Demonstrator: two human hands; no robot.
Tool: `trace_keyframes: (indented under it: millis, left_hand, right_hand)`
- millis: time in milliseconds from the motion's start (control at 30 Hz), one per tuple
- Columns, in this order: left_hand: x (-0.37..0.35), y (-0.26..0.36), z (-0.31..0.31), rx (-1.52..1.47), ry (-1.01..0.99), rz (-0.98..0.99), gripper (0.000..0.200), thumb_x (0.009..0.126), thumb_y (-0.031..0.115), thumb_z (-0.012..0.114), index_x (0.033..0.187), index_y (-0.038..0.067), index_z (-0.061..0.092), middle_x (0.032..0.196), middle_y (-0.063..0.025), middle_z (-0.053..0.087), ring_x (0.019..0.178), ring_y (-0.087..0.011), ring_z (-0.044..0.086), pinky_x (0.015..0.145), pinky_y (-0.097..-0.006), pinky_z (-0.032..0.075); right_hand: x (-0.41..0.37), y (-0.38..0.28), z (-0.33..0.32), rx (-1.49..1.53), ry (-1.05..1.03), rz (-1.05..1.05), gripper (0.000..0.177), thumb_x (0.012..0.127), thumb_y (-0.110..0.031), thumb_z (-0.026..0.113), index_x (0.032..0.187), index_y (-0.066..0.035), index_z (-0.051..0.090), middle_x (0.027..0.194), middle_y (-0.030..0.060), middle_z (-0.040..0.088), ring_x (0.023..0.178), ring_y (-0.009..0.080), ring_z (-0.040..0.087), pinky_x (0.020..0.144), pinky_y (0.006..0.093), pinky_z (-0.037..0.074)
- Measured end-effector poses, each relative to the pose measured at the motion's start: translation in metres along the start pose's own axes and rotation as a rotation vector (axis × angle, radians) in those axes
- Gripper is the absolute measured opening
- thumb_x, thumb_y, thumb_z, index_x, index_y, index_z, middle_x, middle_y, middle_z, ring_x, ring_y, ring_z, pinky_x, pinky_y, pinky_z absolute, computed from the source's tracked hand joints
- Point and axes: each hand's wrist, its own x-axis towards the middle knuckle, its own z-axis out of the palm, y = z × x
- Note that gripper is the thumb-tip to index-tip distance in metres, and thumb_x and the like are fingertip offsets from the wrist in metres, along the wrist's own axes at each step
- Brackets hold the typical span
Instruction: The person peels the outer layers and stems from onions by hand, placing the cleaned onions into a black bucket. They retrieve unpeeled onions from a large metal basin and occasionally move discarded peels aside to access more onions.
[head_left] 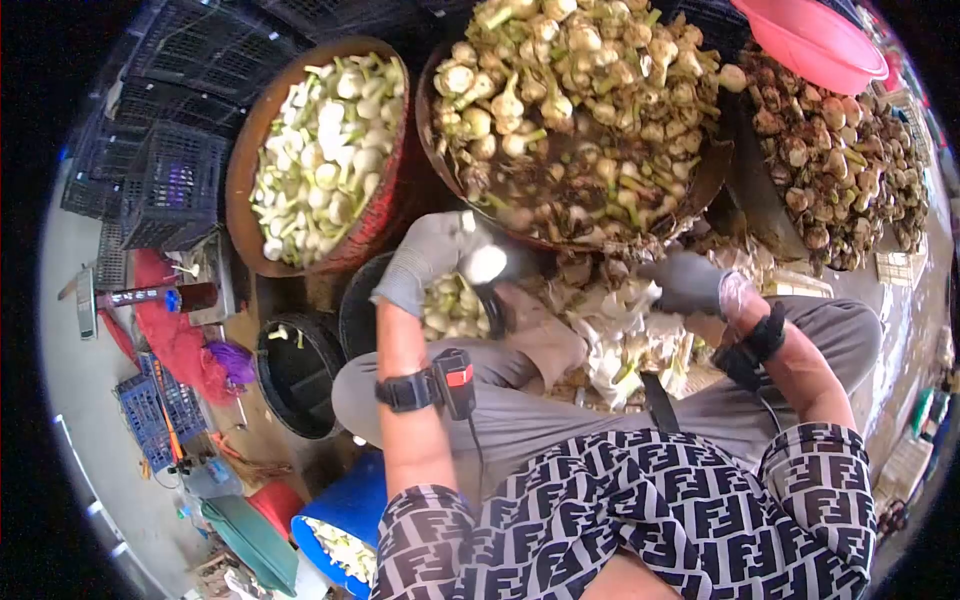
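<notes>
My left hand (pixel 432 255), in a grey glove, is closed on a white peeled garlic bulb (pixel 486 264) above a black bucket of peeled bulbs (pixel 455 308). My right hand (pixel 688 284), gloved in dark grey and blurred, is over the loose peelings (pixel 625 335) between my legs; its fingers are smeared and what they hold cannot be made out. Beyond both hands stands a large round tub (pixel 436 160) with unpeeled garlic (pixel 560 60) and murky water.
A rusty-red tub (pixel 245 170) of cleaned garlic stands at upper left. Brown garlic (pixel 840 165) is heaped at right beneath a pink basin (pixel 815 40). Black crates (pixel 175 180), a black basin (pixel 300 400) and a blue bucket (pixel 330 510) are on the left side.
</notes>
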Motion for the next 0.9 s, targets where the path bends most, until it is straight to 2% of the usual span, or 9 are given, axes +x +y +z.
trace_keyframes:
  millis: [33,100,233,333,467,567,667,800,900]
  left_hand:
    - [-0.012,0.027,-0.009,0.463,-0.101,-0.212,0.026,0.077,0.026,0.063,0.089,0.003,0.063,0.081,-0.0070,0.064,0.071,-0.0152,0.060,0.065,-0.0293,0.046]
    - [-0.025,0.028,-0.014,0.702,-0.003,-0.147,0.031,0.069,0.035,0.069,0.084,0.008,0.064,0.079,-0.0137,0.062,0.073,-0.0266,0.060,0.066,-0.0358,0.047]
    - [-0.015,0.030,-0.002,0.532,0.295,0.058,0.036,0.073,0.029,0.068,0.096,0.002,0.060,0.078,-0.0138,0.060,0.071,-0.0252,0.059,0.066,-0.0322,0.046]
    - [0.008,0.031,0.010,0.535,0.161,0.145,0.042,0.075,0.034,0.066,0.101,0.003,0.058,0.086,-0.0142,0.060,0.076,-0.0265,0.059,0.069,-0.0329,0.046]
    - [0.026,0.032,0.014,0.515,0.096,0.177,0.043,0.077,0.038,0.063,0.102,0.004,0.057,0.091,-0.0147,0.059,0.081,-0.0279,0.059,0.072,-0.0352,0.046]
    - [0.034,0.026,0.014,0.533,0.120,0.142,0.041,0.077,0.038,0.063,0.102,0.005,0.057,0.091,-0.0150,0.059,0.081,-0.0287,0.059,0.072,-0.0361,0.047]
    - [0.042,0.026,0.014,0.543,0.151,0.136,0.038,0.077,0.035,0.063,0.101,0.005,0.057,0.091,-0.0150,0.059,0.081,-0.0295,0.059,0.072,-0.0364,0.047]
    - [0.046,0.028,0.016,0.536,0.177,0.195,0.037,0.076,0.030,0.065,0.102,0.006,0.056,0.093,-0.0141,0.058,0.081,-0.0288,0.059,0.072,-0.0366,0.046]
    - [0.049,0.033,0.023,0.424,0.200,0.242,0.042,0.074,0.027,0.067,0.108,0.006,0.053,0.102,-0.0150,0.056,0.084,-0.0287,0.059,0.075,-0.0367,0.046]
  right_hand:
    - [0.007,0.009,-0.003,-0.001,0.038,0.010,0.040,0.073,-0.025,0.058,0.110,-0.010,0.055,0.086,0.0203,0.062,0.081,0.0349,0.061,0.072,0.0399,0.048]
    - [0.019,0.016,-0.019,0.104,0.290,0.026,0.035,0.073,-0.013,0.053,0.107,-0.013,0.059,0.092,0.0155,0.063,0.085,0.0322,0.061,0.076,0.0370,0.048]
    - [0.076,0.029,-0.048,0.077,0.296,-0.135,0.036,0.069,-0.008,0.050,0.103,-0.012,0.060,0.092,0.0164,0.063,0.086,0.0333,0.061,0.074,0.0420,0.049]
    - [0.149,0.053,-0.032,-0.142,0.202,-0.244,0.034,0.072,-0.009,0.051,0.105,-0.011,0.058,0.099,0.0140,0.062,0.092,0.0313,0.060,0.077,0.0413,0.048]
    - [0.202,0.051,-0.036,-0.212,0.008,0.078,0.041,0.080,-0.013,0.049,0.121,-0.010,0.048,0.111,0.0142,0.058,0.103,0.0309,0.055,0.086,0.0416,0.044]
    - [0.225,0.058,-0.023,-0.301,0.045,-0.131,0.040,0.083,-0.013,0.047,0.123,-0.008,0.046,0.111,0.0154,0.058,0.102,0.0312,0.056,0.085,0.0415,0.045]
    - [0.249,0.056,-0.010,-0.451,-0.149,-0.067,0.033,0.082,-0.015,0.049,0.112,-0.005,0.054,0.107,0.0149,0.060,0.098,0.0302,0.058,0.084,0.0383,0.046]
    - [0.242,0.069,-0.018,-0.483,-0.039,-0.084,0.028,0.079,-0.016,0.052,0.102,-0.003,0.061,0.101,0.0136,0.062,0.092,0.0285,0.060,0.081,0.0358,0.048]
    - [0.211,0.068,-0.036,-0.303,0.238,-0.056,0.027,0.075,-0.016,0.055,0.099,-0.007,0.063,0.094,0.0117,0.064,0.085,0.0276,0.062,0.075,0.0360,0.049]
